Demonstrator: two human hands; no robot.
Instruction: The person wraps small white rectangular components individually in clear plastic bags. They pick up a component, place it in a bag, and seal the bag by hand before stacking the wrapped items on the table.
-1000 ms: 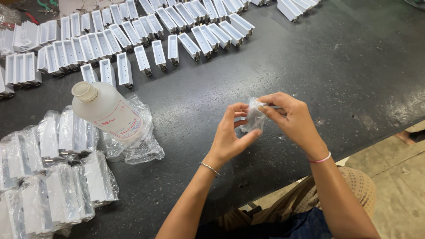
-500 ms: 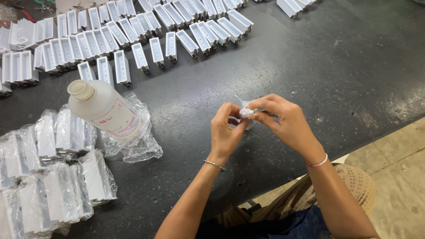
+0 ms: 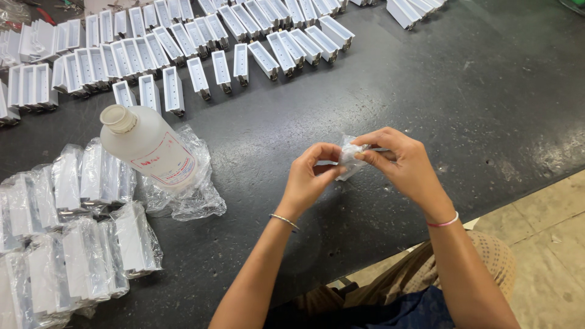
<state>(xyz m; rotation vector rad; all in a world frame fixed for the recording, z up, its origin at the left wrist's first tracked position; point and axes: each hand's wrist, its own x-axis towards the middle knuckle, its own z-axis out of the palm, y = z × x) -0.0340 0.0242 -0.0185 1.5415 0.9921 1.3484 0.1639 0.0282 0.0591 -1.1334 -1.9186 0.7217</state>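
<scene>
Both your hands are up over the dark table (image 3: 463, 91), near its front edge, and between them you hold a small clear plastic bag (image 3: 348, 159) with something pale inside; what it is cannot be made out through the crumpled film. Your left hand (image 3: 309, 180) pinches the bag's lower left part between thumb and fingertips, the fingers curled closed on the film. Your right hand (image 3: 399, 163) grips its upper right part, thumb and forefinger pressed together on the plastic. The bag hangs clear of the table, its long axis slanting from lower left at your left thumb up to upper right under your right fingers. To your left a white plastic bottle (image 3: 148, 146) lies tilted on an empty clear wrapper (image 3: 195, 195), cap pointing up and left. Bagged white parts (image 3: 79, 244) are heaped at the left edge, and rows of unbagged white channel pieces (image 3: 201, 49) line the far side.
</scene>
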